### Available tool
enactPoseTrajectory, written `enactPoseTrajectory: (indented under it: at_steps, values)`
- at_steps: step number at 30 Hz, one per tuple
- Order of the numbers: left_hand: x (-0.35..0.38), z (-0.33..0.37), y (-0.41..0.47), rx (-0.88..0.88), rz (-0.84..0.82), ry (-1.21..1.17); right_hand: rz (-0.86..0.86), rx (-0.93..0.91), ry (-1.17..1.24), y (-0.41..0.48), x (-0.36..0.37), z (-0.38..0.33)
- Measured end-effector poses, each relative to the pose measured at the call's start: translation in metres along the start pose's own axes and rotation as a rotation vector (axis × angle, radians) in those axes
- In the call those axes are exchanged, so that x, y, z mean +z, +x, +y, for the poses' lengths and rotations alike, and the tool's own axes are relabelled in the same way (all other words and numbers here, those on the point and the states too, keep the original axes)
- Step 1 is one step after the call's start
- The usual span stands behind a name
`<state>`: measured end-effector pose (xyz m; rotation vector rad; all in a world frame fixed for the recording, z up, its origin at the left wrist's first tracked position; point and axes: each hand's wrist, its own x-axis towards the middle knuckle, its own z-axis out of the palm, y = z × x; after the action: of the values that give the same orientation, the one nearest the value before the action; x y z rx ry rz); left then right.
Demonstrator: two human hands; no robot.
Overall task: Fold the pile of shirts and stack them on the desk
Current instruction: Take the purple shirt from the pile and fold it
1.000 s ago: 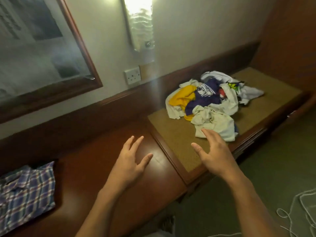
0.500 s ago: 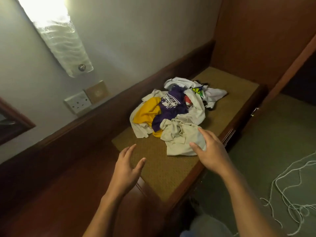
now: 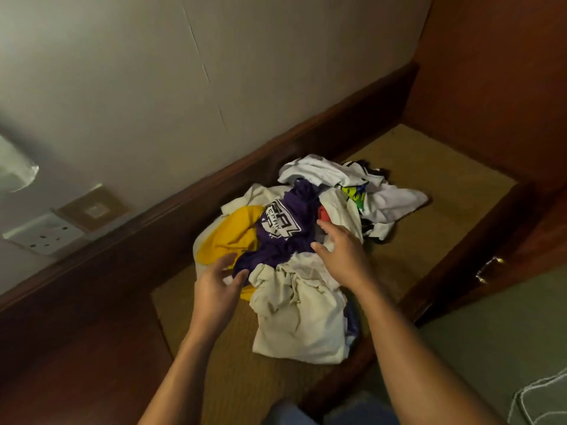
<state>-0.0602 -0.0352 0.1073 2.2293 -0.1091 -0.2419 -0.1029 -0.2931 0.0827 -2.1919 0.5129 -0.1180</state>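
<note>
A loose pile of shirts lies on a tan woven mat (image 3: 435, 179). In it I see a cream shirt (image 3: 303, 317) at the front, a purple shirt (image 3: 285, 228) with a white print, a yellow shirt (image 3: 233, 234) and white shirts (image 3: 331, 173) at the back. My left hand (image 3: 217, 289) hovers at the pile's left front edge, fingers spread and relaxed, holding nothing. My right hand (image 3: 343, 250) is over the middle of the pile, fingers extended above the purple and cream cloth, holding nothing.
The mat sits in a dark wooden surround (image 3: 460, 271) against a white wall (image 3: 214, 87). A power socket (image 3: 43, 234) is on the wall at left. A brass drawer handle (image 3: 487, 268) shows at right, and white cord (image 3: 540, 397) lies on the green carpet.
The view has swung right and closer to the pile. Both hands have moved forward, from short of the pile to over it.
</note>
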Motion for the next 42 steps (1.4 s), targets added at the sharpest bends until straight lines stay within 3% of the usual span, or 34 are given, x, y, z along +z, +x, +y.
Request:
enactPoseTrajectory:
  at_steps: [10, 15, 18, 22, 25, 28, 30, 33, 42]
  values:
    - [0.084, 0.051, 0.102, -0.225, -0.054, -0.084, -0.180, 0.099, 0.087, 0.112, 0.057, 0.040]
    - [0.112, 0.044, 0.137, -0.301, -0.091, -0.052, -0.107, 0.149, 0.231, 0.125, 0.070, 0.041]
    - [0.123, 0.039, 0.145, -0.388, 0.028, -0.055, -0.051, 0.167, 0.315, 0.126, 0.059, 0.045]
    - [0.119, 0.051, 0.132, -0.335, 0.173, -0.180, -0.069, 0.148, 0.358, 0.121, 0.048, 0.052]
    - [0.095, 0.059, 0.108, -0.341, 0.239, -0.399, -0.243, 0.025, 0.358, 0.111, 0.040, 0.043]
    - [0.052, 0.058, 0.076, -0.376, 0.246, -0.550, -0.382, -0.140, 0.024, 0.098, 0.044, 0.024]
    - [0.020, 0.047, 0.051, -0.351, 0.293, -0.489, -0.289, -0.268, -0.181, 0.083, 0.052, 0.009]
    - [-0.026, 0.021, 0.005, -0.308, 0.390, -0.383, -0.232, -0.348, -0.233, 0.058, 0.063, -0.014]
    - [-0.131, -0.074, -0.148, -0.292, 0.678, -0.382, -0.446, -0.487, -0.286, -0.055, 0.107, -0.088]
